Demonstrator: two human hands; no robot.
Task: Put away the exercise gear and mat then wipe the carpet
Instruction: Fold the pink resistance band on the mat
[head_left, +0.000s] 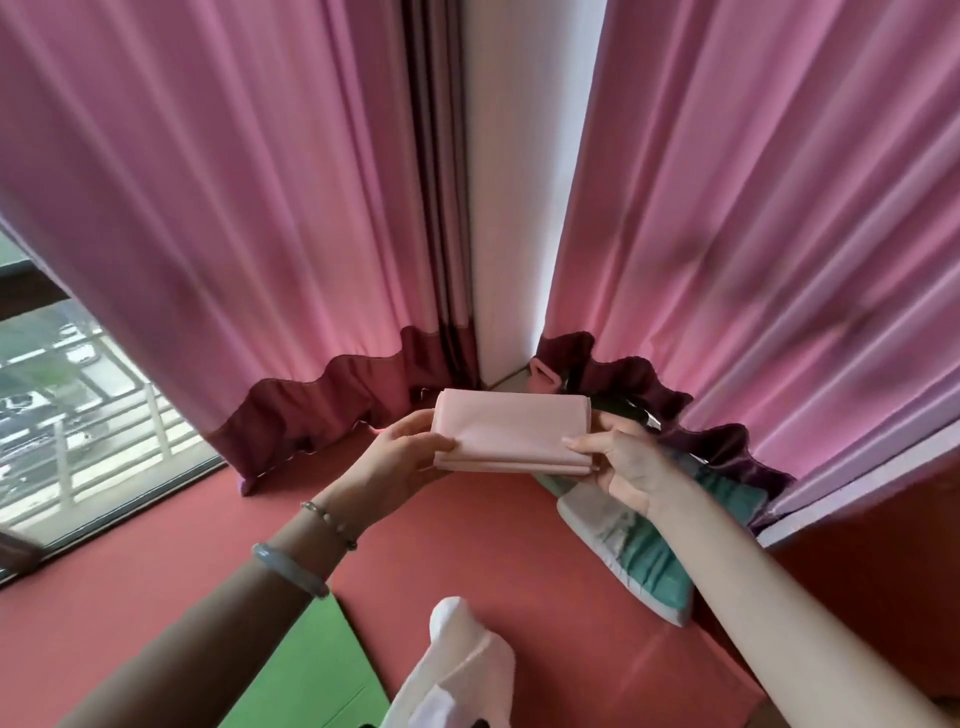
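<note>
A folded pale pink band or cloth (511, 431) is held flat in the air in front of the room's corner. My left hand (402, 454) grips its left end, thumb on top. At its right end my right hand (626, 457) pinches the edge. A green mat (306, 670) lies on the red carpet (467, 525) at the bottom, partly under my left forearm. A teal and white cushion (644, 551) rests on the carpet below my right hand.
Pink curtains (234, 208) with dark maroon hems hang left and right of a white wall corner (514, 208). A window with a railing (78, 395) is at the far left. White fabric (457, 670) shows at the bottom centre. A small pink item (544, 375) lies in the corner.
</note>
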